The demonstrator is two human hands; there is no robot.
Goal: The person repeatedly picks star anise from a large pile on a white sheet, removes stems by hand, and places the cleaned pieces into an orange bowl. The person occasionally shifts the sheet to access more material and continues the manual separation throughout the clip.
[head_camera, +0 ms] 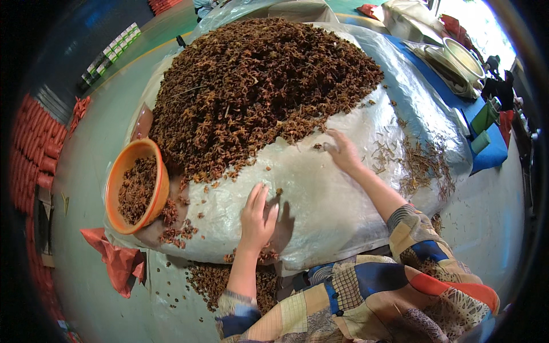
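A big heap of dried star anise (257,85) covers the far part of a table draped in whitish plastic sheeting (326,206). My right hand (345,154) reaches to the heap's near edge, fingers apart. One star anise pod (317,146) lies beside its fingertips. Over the sheet at the near side, my left hand (258,218) is raised with its thumb away from the fingers and holds nothing visible. A single pod (279,191) lies just right of its fingertips. An orange plastic basin (161,193), partly filled with star anise, sits tilted at the left.
Thin stalks (422,165) form a pile on the right of the sheet. Below the table's near edge, more star anise (233,283) lies near the floor. A red sack (118,261) hangs or lies at lower left. Stacked red bags (32,154) stand farther left.
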